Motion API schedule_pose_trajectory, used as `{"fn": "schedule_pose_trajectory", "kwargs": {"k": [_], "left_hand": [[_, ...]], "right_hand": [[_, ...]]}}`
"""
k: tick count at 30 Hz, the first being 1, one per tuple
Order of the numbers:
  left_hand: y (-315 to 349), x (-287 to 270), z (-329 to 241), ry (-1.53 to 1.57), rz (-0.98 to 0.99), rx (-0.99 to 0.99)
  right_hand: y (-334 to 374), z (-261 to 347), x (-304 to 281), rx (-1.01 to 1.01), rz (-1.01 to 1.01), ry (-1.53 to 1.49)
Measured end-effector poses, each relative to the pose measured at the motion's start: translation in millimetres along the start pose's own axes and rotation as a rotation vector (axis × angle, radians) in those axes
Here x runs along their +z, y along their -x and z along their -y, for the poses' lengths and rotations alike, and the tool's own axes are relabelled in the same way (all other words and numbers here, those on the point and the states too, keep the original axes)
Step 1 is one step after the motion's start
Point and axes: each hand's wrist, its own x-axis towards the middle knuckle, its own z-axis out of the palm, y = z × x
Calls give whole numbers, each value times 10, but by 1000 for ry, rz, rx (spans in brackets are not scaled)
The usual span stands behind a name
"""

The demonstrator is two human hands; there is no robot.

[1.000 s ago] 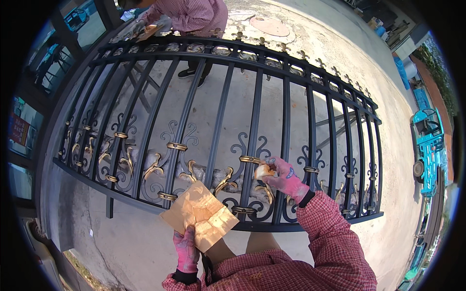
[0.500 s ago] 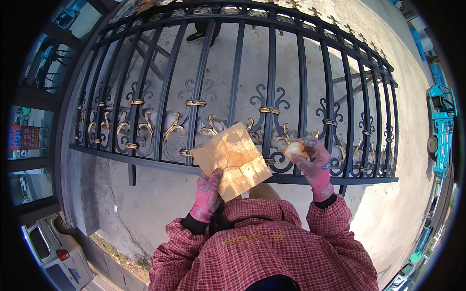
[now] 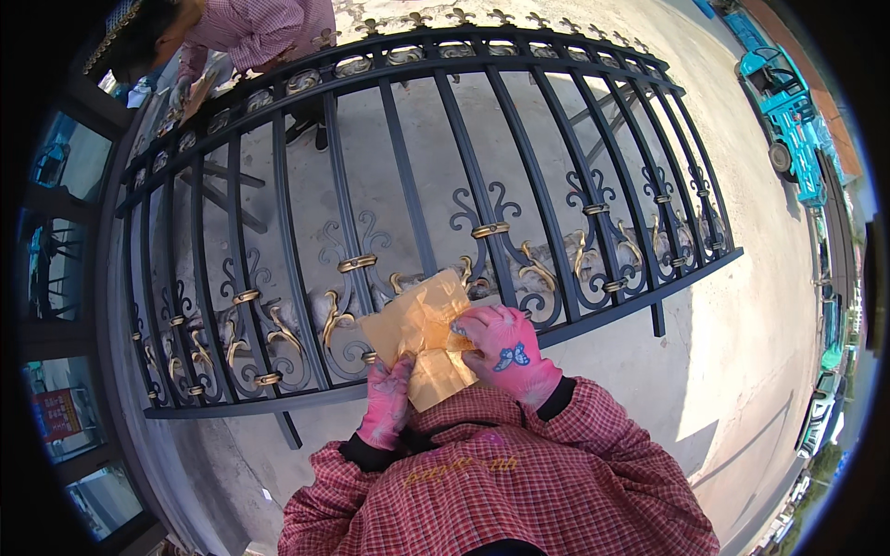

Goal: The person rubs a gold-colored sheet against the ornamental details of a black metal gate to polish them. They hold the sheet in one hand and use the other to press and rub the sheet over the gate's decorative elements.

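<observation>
My left hand [image 3: 387, 403], in a pink patterned glove, pinches the lower left edge of a creased brown paper sheet [image 3: 417, 324] with a shiny gold smear across it. Over the sheet's right side is my right hand [image 3: 510, 352], in a matching glove, its fingers bent down against the paper. The small whitish pad seen in it earlier is hidden now. Just beyond both hands lies a black metal railing panel [image 3: 472, 176] with scrolls. Gold covers its collars [image 3: 489, 229] and leaf shapes [image 3: 538, 267].
Crossed trestle legs [image 3: 232, 206] show under the panel. At the far left a co-worker in a pink checked top [image 3: 287, 28] bends over the panel, one hand [image 3: 181, 91] near its far edge. A teal three-wheeled truck [image 3: 783, 107] is parked at far right. Windows [image 3: 56, 167] line the left.
My right hand has moved left and down onto the paper sheet. My view has turned left, so the co-worker has come into it and the panel appears tilted.
</observation>
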Motion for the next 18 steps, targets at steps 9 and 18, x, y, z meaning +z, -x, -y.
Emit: {"fn": "schedule_pose_trajectory", "kwargs": {"k": [9,18], "left_hand": [[-288,-259,-276,82,-96,-52],[-523,-128,-505,38,-257,-75]], "right_hand": [[-304,-1044,-65,583,-513,-582],[-975,-1816,490,546,-353,-223]]}}
